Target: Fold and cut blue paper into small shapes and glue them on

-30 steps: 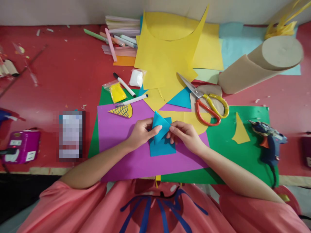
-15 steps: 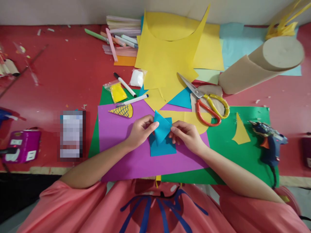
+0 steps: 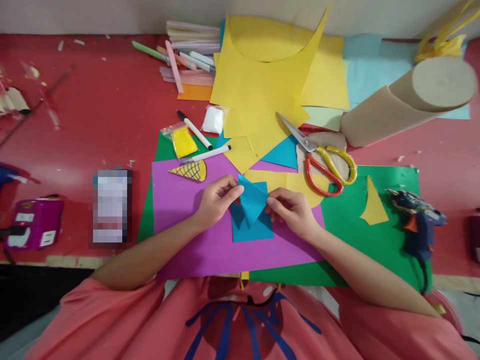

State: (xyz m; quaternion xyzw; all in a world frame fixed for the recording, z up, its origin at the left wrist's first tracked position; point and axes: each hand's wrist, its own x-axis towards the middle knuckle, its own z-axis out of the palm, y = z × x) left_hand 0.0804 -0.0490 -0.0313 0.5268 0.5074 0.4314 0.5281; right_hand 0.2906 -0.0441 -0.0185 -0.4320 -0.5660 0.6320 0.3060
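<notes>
Left hand (image 3: pixel 219 202) clamped on the left edge of a folded blue piece (image 3: pixel 253 202); right hand (image 3: pixel 290 210) pinches its right corner. Piece at frame centre, over a blue square (image 3: pixel 262 233) on a purple sheet (image 3: pixel 187 250). White labels (image 3: pixel 48 238) on purple box (image 3: pixel 35 222), left edge of frame: too small to read. Phone (image 3: pixel 110 207), left: screen pixelated, illegible. Yellow cone (image 3: pixel 191 171), left of centre: dark grid lines.

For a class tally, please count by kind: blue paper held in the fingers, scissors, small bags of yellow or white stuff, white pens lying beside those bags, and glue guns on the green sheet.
Held blue paper: 1
Scissors: 1
Small bags: 2
White pens: 2
Glue gun: 1
Total: 7
</notes>
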